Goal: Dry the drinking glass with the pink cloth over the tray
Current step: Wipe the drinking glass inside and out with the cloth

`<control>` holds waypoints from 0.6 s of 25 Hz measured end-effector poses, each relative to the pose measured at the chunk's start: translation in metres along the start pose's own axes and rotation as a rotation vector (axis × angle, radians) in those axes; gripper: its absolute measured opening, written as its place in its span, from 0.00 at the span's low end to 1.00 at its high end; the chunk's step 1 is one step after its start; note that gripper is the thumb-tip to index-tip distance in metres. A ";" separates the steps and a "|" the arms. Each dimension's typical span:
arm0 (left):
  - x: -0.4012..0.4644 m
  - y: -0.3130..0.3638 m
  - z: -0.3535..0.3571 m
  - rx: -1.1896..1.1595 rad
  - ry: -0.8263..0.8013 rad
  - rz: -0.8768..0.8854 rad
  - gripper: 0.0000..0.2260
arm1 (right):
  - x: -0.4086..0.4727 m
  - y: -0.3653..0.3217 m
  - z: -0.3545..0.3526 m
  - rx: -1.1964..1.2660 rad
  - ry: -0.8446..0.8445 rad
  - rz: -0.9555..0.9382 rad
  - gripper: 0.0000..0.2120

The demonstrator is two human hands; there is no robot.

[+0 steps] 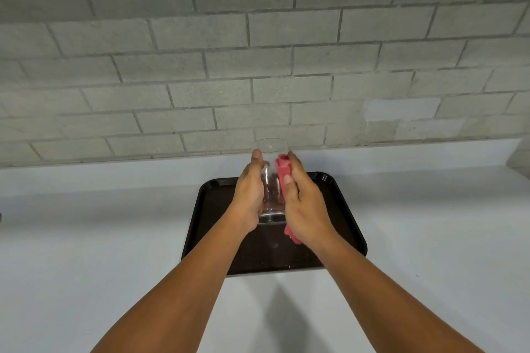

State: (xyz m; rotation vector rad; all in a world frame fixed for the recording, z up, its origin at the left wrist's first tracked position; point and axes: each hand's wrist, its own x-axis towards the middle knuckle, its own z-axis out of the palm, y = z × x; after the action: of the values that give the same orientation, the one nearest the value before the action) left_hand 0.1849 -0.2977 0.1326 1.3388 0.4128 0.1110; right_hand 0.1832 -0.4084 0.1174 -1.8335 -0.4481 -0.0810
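Observation:
A clear drinking glass (272, 180) is held upright above the black tray (206, 209), its rim toward the wall. My left hand (250, 195) grips the glass from its left side, thumb up along the wall of the glass. My right hand (304, 203) presses a folded pink cloth (282, 172) against the right side of the glass. One end of the cloth sticks out above my fingers, and the other end hangs below my palm over the tray.
The tray lies on a white counter (100, 238) that runs up to a grey brick wall (258, 51). Small specks or drops dot the tray's dark surface. A dark object barely shows at the far left edge (1, 216).

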 end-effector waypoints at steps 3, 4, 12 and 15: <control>-0.002 -0.004 0.005 -0.034 -0.039 -0.045 0.28 | 0.031 -0.006 -0.012 0.062 0.082 0.091 0.23; -0.001 -0.002 0.005 -0.030 -0.035 -0.038 0.29 | 0.033 -0.008 -0.012 0.074 0.089 0.081 0.23; -0.003 -0.004 0.010 -0.009 -0.045 -0.055 0.29 | 0.023 -0.007 -0.013 0.094 0.081 0.086 0.22; -0.002 -0.002 0.014 -0.005 -0.058 -0.043 0.29 | 0.029 -0.013 -0.017 0.093 0.113 0.044 0.21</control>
State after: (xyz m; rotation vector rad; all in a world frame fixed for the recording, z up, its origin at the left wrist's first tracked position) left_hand 0.1873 -0.3121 0.1335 1.3243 0.3918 0.0374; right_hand 0.2081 -0.4135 0.1425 -1.7365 -0.3276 -0.1308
